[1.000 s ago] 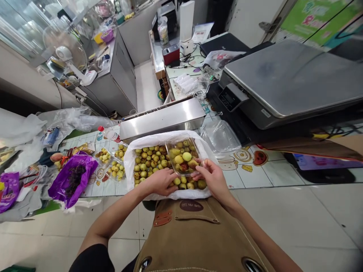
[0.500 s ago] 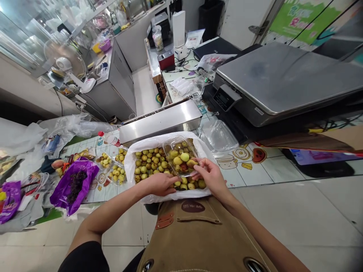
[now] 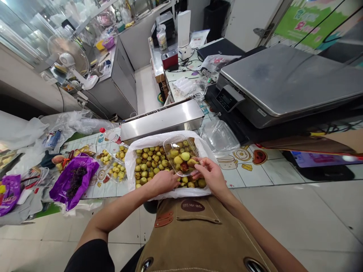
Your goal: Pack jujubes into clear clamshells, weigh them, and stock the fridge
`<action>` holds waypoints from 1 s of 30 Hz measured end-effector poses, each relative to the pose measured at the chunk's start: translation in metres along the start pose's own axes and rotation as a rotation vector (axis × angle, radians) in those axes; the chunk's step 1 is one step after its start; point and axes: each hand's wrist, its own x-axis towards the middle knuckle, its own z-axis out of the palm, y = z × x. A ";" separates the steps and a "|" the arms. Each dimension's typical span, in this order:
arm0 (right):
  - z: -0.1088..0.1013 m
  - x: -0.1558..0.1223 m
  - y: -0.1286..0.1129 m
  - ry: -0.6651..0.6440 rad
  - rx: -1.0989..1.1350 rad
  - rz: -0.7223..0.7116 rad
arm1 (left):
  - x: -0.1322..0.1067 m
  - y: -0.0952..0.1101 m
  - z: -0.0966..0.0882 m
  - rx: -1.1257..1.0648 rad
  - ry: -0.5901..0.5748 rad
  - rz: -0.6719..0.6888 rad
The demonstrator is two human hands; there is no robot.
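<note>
Where the tile-printed worktop [image 3: 269, 173] passes in front of the aproned person, everything sits within easy reach, which seems to be the reason for the layout. Biggest on it is the bench scale [image 3: 295, 79], off to the person's right, probably so that its broad plate leaves the middle free. A long metal case [image 3: 163, 121] lies along the far side, just behind the fruit. Next in size, right against the apron, a white plastic liner [image 3: 129, 162] holds a wide spread of small round fruit; its edges are turned up all round, likely to stop them rolling off. On the left, a purple bag [image 3: 61, 185] gapes around dark grapes [image 3: 77, 176], and between bag and liner stand small transparent punnets [image 3: 109, 173] of the same yellow-green fruit. A transparent container [image 3: 221, 136] rests on the other side, near the scale.

The transparent tub [image 3: 186, 174] lies over the right part of the loose fruit, partly filled. The right hand [image 3: 211, 173] pinches its near right corner, perhaps to steady it. The left hand [image 3: 163, 182] dips in beside it; I can't tell whether its hidden fingertips grip anything. Smallest are the jujubes [image 3: 151, 162], as I take them to be; inside the tub, one is pale green, another reddish-brown.
</note>
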 end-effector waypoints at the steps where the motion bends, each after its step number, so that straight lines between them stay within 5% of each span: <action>1: 0.000 0.000 0.001 0.003 0.000 0.002 | 0.000 0.002 0.000 -0.004 0.003 -0.011; 6: -0.003 0.001 0.005 0.001 -0.004 -0.016 | -0.003 0.000 -0.007 -0.083 0.016 -0.110; 9: -0.006 0.001 0.007 0.003 -0.025 -0.020 | -0.016 -0.017 -0.016 -0.253 0.137 -0.195; 14: 0.001 0.000 0.004 -0.007 -0.058 -0.006 | -0.045 -0.043 -0.040 -0.772 0.661 -0.443; 18: 0.017 -0.003 0.001 -0.069 -0.082 0.043 | -0.035 -0.030 -0.062 -0.940 0.983 -0.525; 24: 0.032 -0.002 0.004 -0.138 -0.074 0.132 | 0.006 0.006 -0.079 -0.723 0.938 -0.622; 30: 0.032 -0.003 0.007 -0.141 -0.082 0.201 | -0.033 0.000 -0.060 -0.832 1.077 -0.729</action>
